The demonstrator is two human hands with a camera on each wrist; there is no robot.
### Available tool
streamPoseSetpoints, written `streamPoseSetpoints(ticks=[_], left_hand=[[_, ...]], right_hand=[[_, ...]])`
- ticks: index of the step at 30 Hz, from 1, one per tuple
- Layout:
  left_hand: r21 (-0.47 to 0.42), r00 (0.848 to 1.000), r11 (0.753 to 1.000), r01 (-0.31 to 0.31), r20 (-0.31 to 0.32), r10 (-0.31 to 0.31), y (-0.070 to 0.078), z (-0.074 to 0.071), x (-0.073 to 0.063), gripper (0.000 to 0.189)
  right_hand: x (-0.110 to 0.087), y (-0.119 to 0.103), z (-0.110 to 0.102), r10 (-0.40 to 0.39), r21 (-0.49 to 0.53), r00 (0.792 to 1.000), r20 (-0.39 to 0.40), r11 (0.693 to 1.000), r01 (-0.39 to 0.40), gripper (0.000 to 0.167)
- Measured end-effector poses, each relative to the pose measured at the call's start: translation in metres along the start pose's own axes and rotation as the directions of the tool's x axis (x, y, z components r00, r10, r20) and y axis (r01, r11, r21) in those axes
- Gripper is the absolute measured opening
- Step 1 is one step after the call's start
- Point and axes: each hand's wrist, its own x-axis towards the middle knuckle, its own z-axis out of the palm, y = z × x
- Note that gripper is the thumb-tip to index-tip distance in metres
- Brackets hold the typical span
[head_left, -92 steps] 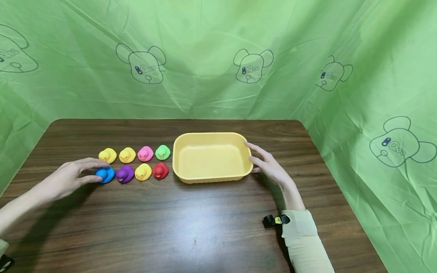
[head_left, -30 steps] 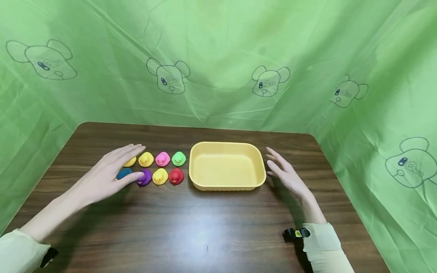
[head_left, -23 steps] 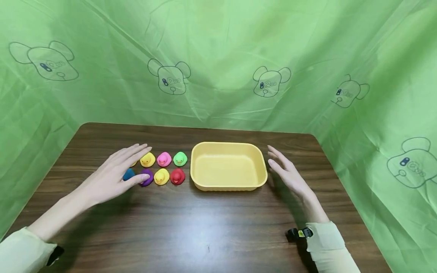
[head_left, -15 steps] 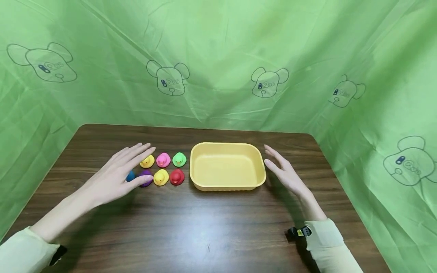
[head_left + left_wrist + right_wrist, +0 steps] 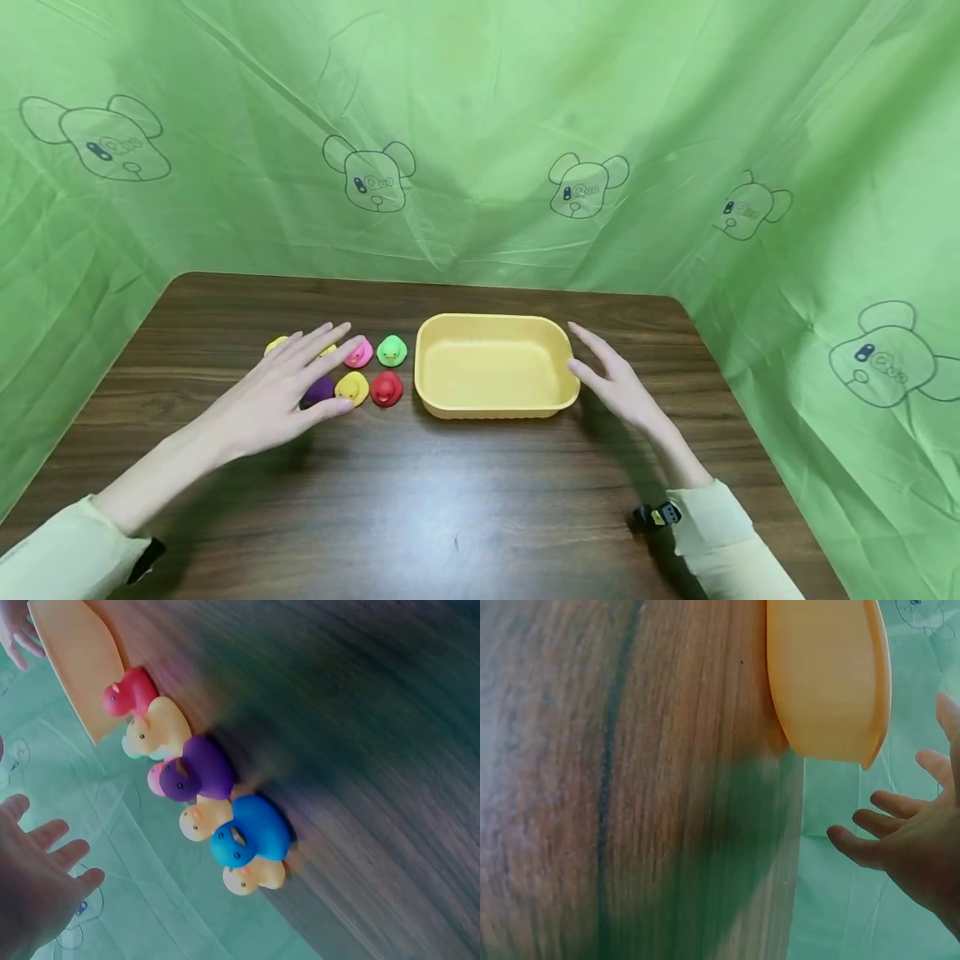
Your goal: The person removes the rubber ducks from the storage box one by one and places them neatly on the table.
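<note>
Small rubber ducks sit in two rows on the dark wood-grain table (image 5: pixel 450 500), toward its far left, just left of the yellow oval plastic tub (image 5: pixel 491 365). Left hand (image 5: pixel 281 387) hovers flat over the rows, fingers straight and spread, holding nothing. It hides the blue rubber duck (image 5: pixel 251 831) in the head view (the left wrist view shows it, blurred, beside the purple rubber duck (image 5: pixel 318 389)). Red rubber duck (image 5: pixel 386 388) sits nearest the tub; green rubber duck (image 5: pixel 392 351) behind it. Right hand (image 5: pixel 615 383) is spread open, fingers straight, just beside the tub's right rim; contact cannot be made out. Wrinkled green printed curtain (image 5: pixel 480 125) behind the far edge.
</note>
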Motion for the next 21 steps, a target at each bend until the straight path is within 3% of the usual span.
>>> streamPoseSetpoints(ticks=[11,21], left_hand=[[0.024,0.999,0.999,-0.036,-0.008,0.037,0.009,0.009,0.003,0.080],[0.048,0.998,0.997,-0.056,0.039,0.054,0.025,0.014,0.010,0.083]], right_hand=[[-0.002,-0.012,0.009,-0.065,-0.159,0.998,0.020,0.985,0.067,0.068],[-0.004,-0.025,0.012,-0.156,-0.312,0.986,0.062,0.935,0.168,0.071]])
